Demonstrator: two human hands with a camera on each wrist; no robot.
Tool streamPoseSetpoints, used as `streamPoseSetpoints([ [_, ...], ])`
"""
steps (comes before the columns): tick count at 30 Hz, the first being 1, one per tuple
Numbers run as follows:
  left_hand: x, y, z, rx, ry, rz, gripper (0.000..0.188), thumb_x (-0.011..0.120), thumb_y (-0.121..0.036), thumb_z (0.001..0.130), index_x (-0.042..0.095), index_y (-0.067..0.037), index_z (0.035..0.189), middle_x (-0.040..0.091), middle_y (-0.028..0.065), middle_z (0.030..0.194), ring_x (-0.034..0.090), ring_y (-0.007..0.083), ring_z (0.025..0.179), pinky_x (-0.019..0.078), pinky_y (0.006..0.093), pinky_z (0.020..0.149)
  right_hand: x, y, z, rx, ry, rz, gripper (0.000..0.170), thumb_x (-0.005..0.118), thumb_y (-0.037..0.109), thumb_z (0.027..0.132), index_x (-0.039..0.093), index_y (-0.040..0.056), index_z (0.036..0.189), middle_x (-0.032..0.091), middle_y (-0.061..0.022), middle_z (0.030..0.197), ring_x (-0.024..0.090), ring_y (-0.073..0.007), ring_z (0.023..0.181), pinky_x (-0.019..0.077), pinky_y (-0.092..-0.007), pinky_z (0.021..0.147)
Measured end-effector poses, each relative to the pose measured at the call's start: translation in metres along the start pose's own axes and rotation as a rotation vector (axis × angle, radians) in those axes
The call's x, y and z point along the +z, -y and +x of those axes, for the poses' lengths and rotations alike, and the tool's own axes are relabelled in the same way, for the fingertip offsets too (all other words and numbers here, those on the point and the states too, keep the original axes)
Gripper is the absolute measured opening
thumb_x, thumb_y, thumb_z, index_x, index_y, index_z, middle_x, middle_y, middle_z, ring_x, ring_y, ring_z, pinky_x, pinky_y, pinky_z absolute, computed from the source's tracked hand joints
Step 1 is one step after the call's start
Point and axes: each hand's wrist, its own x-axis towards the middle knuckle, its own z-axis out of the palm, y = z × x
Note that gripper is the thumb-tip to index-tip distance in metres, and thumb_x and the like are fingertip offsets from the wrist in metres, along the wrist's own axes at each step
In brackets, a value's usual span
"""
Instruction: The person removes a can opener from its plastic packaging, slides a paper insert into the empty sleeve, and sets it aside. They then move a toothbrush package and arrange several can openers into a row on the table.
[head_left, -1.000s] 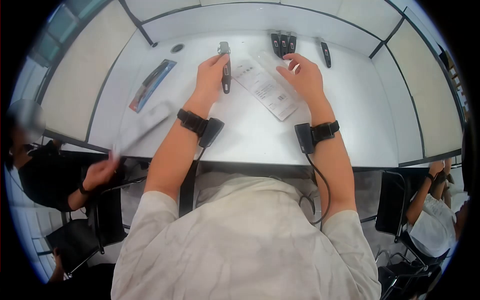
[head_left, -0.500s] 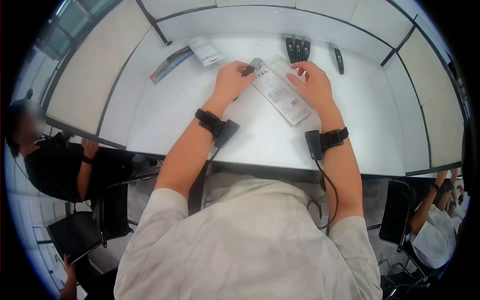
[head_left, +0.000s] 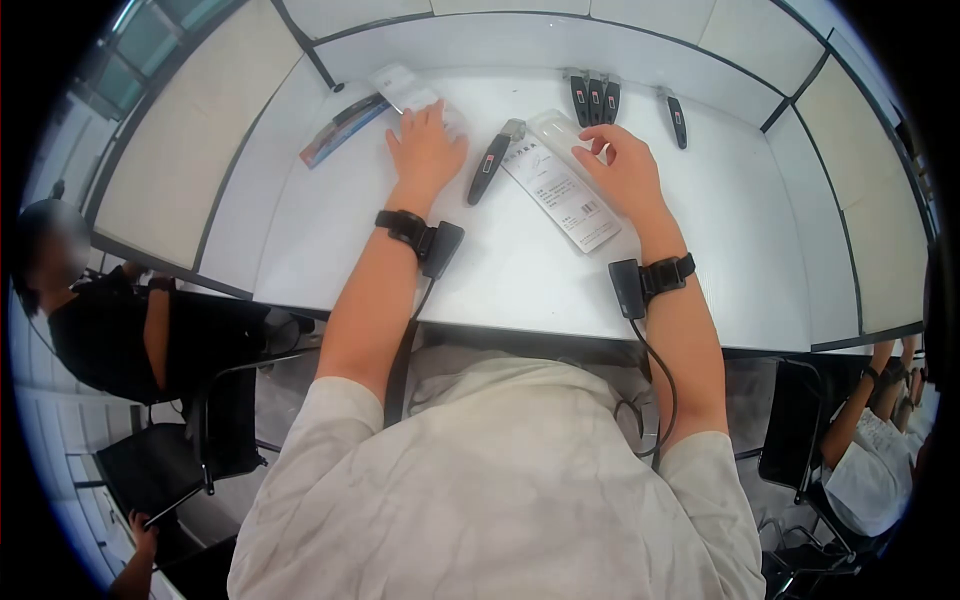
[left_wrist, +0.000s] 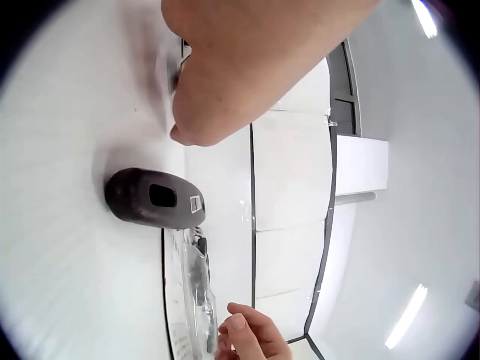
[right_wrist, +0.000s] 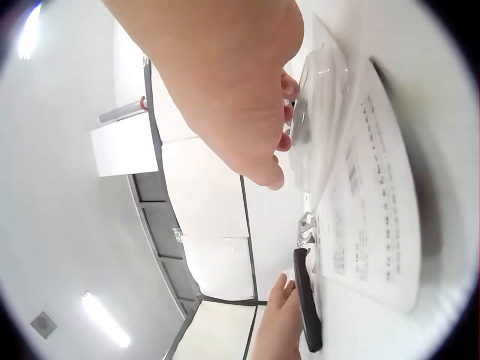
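My left hand [head_left: 427,150] lies palm down with fingers spread, its fingertips over the near end of a white card package [head_left: 400,85] at the back left. Beside it, a black-handled tool [head_left: 488,170] with a metal head rests alone on the table; its handle also shows in the left wrist view. My right hand [head_left: 625,170], fingers loosely bent, hovers at the right edge of a printed card [head_left: 565,195] with a clear plastic blister [head_left: 552,125]. The right wrist view has the blister [right_wrist: 319,120] close beside the fingers, which partly hide behind it.
Three similar black-handled tools [head_left: 596,100] stand together at the back, with another [head_left: 677,120] to their right. A long blue and orange package [head_left: 343,133] lies at the left. White partition panels [head_left: 560,45] enclose the table. A person in black [head_left: 110,320] sits at the left.
My left hand has set the tool down by the card and moved left to the white package. That package came from the person at the left and now lies farther back. The right hand stays.
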Motion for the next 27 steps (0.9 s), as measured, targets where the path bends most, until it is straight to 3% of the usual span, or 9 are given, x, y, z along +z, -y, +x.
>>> streamPoseSetpoints([
  [4, -0.025, 0.002, 0.012, -0.128, 0.075, -0.124, 0.066, 0.075, -0.04, 0.087, 0.057, -0.012, 0.144, 0.056, 0.0179, 0.143, 0.042, 0.0385, 0.144, 0.036, 0.0595, 0.116, -0.001, -0.002, 0.001, 0.009, -0.008, 0.017, 0.026, 0.079, 0.029, 0.089, 0.074, 0.014, 0.109, 0.068, 0.0003, 0.089, 0.06, -0.02, 0.076, 0.0517, -0.0353, 0.073],
  [7, -0.021, 0.0, 0.006, -0.177, -0.11, -0.033, 0.078, 0.079, -0.045, 0.083, 0.053, -0.01, 0.148, 0.057, 0.0208, 0.142, 0.049, 0.0404, 0.138, 0.0386, 0.0583, 0.115, 0.0, -0.003, 0.001, 0.019, 0.002, 0.042, 0.026, 0.079, 0.029, 0.089, 0.075, 0.013, 0.109, 0.068, 0.0001, 0.088, 0.059, -0.0196, 0.075, 0.0515, -0.0352, 0.072],
  [13, -0.026, -0.002, 0.009, -0.249, 0.169, -0.081, 0.093, 0.083, -0.042, 0.077, 0.045, -0.004, 0.153, 0.051, 0.0225, 0.148, 0.053, 0.0417, 0.131, 0.0454, 0.0549, 0.108, -0.001, -0.003, 0.002, 0.031, 0.015, 0.053, 0.025, 0.078, 0.028, 0.09, 0.075, 0.012, 0.109, 0.069, -0.0003, 0.087, 0.059, -0.0191, 0.074, 0.0514, -0.0352, 0.071],
  [16, -0.023, -0.002, 0.008, -0.236, 0.07, -0.241, 0.095, 0.083, -0.037, 0.076, 0.042, -0.003, 0.154, 0.051, 0.0231, 0.149, 0.054, 0.041, 0.131, 0.0478, 0.0499, 0.108, -0.002, -0.003, 0.002, 0.029, 0.008, 0.047, 0.025, 0.077, 0.028, 0.09, 0.075, 0.0121, 0.11, 0.07, -0.001, 0.087, 0.06, -0.0188, 0.074, 0.0515, -0.0351, 0.071],
  [19, -0.029, -0.012, 0.007, -0.004, -0.122, -0.458, 0.094, 0.084, -0.031, 0.076, 0.04, -0.004, 0.155, 0.053, 0.022, 0.146, 0.055, 0.0396, 0.132, 0.0489, 0.0464, 0.108, 0.0, -0.004, 0.003, 0.017, -0.019, 0.061, 0.025, 0.076, 0.03, 0.091, 0.076, 0.0116, 0.108, 0.071, -0.002, 0.086, 0.061, -0.0189, 0.074, 0.0516, -0.0352, 0.071],
  [22, -0.053, -0.043, 0.0, 0.172, -0.119, -0.663, 0.093, 0.086, -0.024, 0.075, 0.041, -0.006, 0.155, 0.054, 0.0202, 0.145, 0.056, 0.0386, 0.132, 0.0494, 0.0448, 0.109, 0.001, -0.004, 0.004, 0.024, -0.047, 0.125, 0.025, 0.075, 0.032, 0.093, 0.076, 0.0104, 0.106, 0.071, -0.0036, 0.083, 0.062, -0.0192, 0.073, 0.0514, -0.0349, 0.071],
  [25, -0.064, -0.067, -0.013, 0.352, -0.055, -0.747, 0.095, 0.089, -0.016, 0.073, 0.043, -0.005, 0.156, 0.057, 0.0211, 0.145, 0.059, 0.0344, 0.13, 0.0514, 0.0427, 0.106, 0.006, -0.001, 0.004, 0.053, -0.052, 0.28, 0.029, 0.073, 0.035, 0.096, 0.076, 0.0068, 0.104, 0.071, -0.0051, 0.081, 0.061, -0.0171, 0.071, 0.0501, -0.0336, 0.069],
  [27, -0.07, -0.082, -0.023, 0.374, 0.098, -0.851, 0.097, 0.09, -0.016, 0.073, 0.042, -0.006, 0.157, 0.056, 0.0203, 0.146, 0.058, 0.0343, 0.132, 0.0512, 0.043, 0.107, 0.005, -0.004, 0.006, 0.113, 0.004, 0.423, 0.033, 0.072, 0.036, 0.098, 0.076, 0.0037, 0.104, 0.071, -0.005, 0.08, 0.059, -0.0141, 0.07, 0.0483, -0.0318, 0.067],
])
